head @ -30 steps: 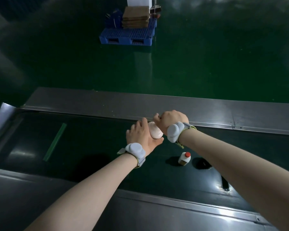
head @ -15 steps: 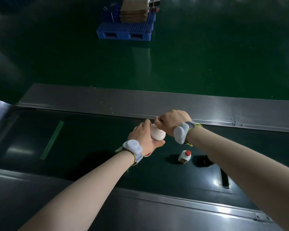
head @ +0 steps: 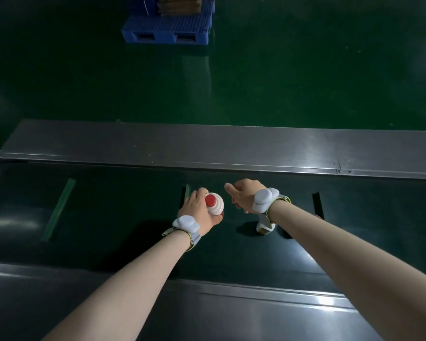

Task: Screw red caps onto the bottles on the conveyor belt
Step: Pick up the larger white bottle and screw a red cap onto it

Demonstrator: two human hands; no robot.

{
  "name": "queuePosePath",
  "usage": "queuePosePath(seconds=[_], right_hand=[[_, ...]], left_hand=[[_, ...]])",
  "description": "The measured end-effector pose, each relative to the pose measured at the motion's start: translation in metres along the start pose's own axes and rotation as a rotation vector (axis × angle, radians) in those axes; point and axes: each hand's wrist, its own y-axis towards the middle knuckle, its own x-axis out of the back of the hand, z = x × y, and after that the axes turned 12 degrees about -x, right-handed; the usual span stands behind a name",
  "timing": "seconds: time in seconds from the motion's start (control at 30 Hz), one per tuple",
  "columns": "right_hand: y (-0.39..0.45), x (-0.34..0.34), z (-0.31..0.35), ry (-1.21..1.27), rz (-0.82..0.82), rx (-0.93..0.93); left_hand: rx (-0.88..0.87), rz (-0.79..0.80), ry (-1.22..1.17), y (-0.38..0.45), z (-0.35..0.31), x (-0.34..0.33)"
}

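My left hand (head: 197,212) grips a white bottle (head: 216,206) over the dark conveyor belt (head: 113,217). A red cap (head: 210,200) sits on the bottle's top, facing up at me. My right hand (head: 244,196) hovers just right of the bottle, apart from it, fingers loosely curled with nothing seen in them. A second white bottle (head: 263,226) stands on the belt below my right wrist, mostly hidden by the wrist; its cap is hidden. Both wrists wear white bands.
Steel rails run along the belt's far side (head: 207,148) and near side (head: 231,299). A green strip (head: 58,209) and a dark slat (head: 317,201) cross the belt. A blue pallet (head: 167,28) with cardboard stands on the green floor beyond.
My right hand has come off the bottle's top and moved right, which uncovers the red cap. My left hand has lowered the bottle slightly. My view has tilted downward.
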Motion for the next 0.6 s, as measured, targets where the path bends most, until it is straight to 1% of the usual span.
queuePosePath(seconds=[0.13, 0.3, 0.5, 0.6], right_hand=[[0.023, -0.014, -0.020, 0.083, 0.020, -0.089], [0.053, -0.046, -0.060, 0.181, -0.017, -0.197], [0.077, -0.090, -0.105, 0.169, 0.053, -0.256], [0.079, -0.103, -0.115, 0.179, 0.075, -0.262]], left_hand=[[0.073, 0.034, -0.004, 0.014, 0.020, -0.033], [0.166, 0.085, 0.008, 0.031, 0.050, -0.082], [0.244, 0.100, -0.039, 0.039, 0.079, -0.139], [0.229, 0.055, -0.051, 0.038, 0.082, -0.154]])
